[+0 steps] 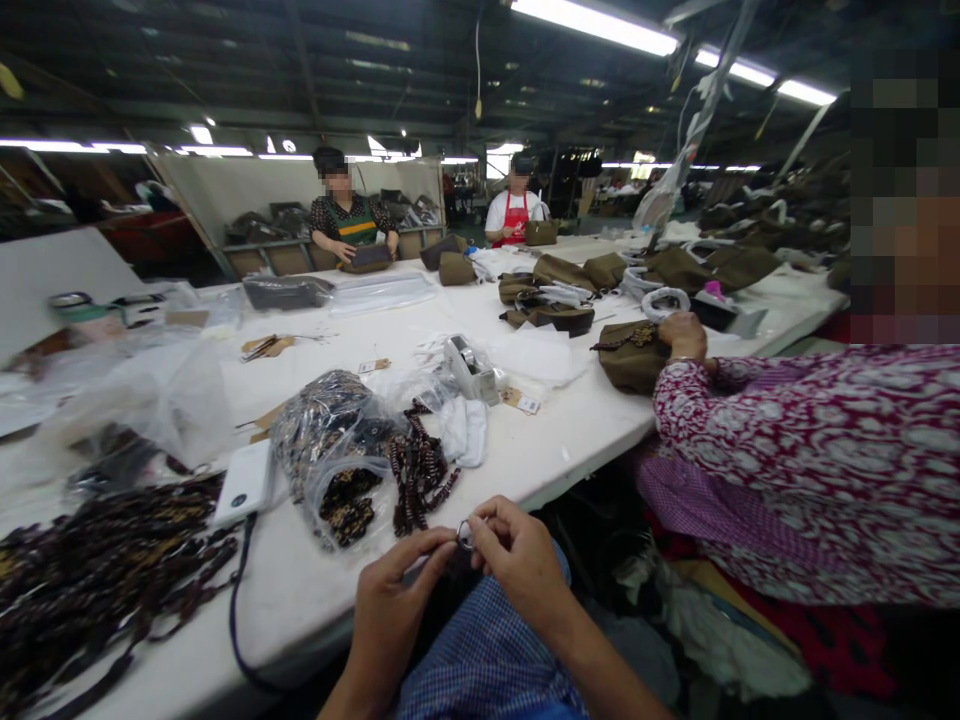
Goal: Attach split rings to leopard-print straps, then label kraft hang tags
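Observation:
Near the table's front edge, above my lap, my left hand (399, 590) and my right hand (521, 550) meet around a small metal ring (465, 535). Thumb and forefinger of each hand pinch it from opposite sides. Just beyond them on the table lie dark braided straps (420, 465) and a clear plastic bag (337, 450) filled with black and gold pieces. A white power bank (246, 482) with a dark cable stands left of that bag.
Dark braided cords (105, 560) cover the table's left front. On the right, a person's hand (682, 335) touches an olive pouch (630, 365). Olive pouches, plastic bags and tags lie farther back. Two people work across the white table (525, 450).

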### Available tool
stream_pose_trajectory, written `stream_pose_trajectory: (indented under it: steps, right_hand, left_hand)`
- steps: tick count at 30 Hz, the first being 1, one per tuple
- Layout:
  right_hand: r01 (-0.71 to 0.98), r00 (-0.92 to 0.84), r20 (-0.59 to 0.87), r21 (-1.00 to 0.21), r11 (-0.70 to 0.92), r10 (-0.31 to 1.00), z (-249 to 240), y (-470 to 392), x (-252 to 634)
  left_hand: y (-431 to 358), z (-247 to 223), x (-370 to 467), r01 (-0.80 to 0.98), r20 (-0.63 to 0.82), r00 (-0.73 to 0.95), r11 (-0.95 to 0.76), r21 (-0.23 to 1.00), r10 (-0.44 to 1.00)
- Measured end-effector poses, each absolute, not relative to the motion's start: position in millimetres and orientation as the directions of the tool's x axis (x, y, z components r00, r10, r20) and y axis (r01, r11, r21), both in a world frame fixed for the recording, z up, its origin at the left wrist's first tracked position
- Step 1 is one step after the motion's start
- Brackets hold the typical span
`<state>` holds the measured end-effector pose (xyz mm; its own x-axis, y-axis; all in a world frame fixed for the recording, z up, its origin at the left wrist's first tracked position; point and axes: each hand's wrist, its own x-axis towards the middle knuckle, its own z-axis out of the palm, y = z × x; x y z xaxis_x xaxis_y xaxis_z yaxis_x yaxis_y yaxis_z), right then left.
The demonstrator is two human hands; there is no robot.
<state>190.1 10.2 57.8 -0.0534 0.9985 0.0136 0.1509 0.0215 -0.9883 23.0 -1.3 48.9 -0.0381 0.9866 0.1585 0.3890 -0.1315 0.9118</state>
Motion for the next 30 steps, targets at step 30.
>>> stream_pose_trajectory:
  steps: [30]
  right_hand:
    - [0.043,-0.041,-0.048,-0.998,-0.046,0.998,61.6,5.3,186.1]
  left_hand:
    - [-4.1,41.1,22.7,0.409,0.180,-0.006,-0.161,0.898,0.984]
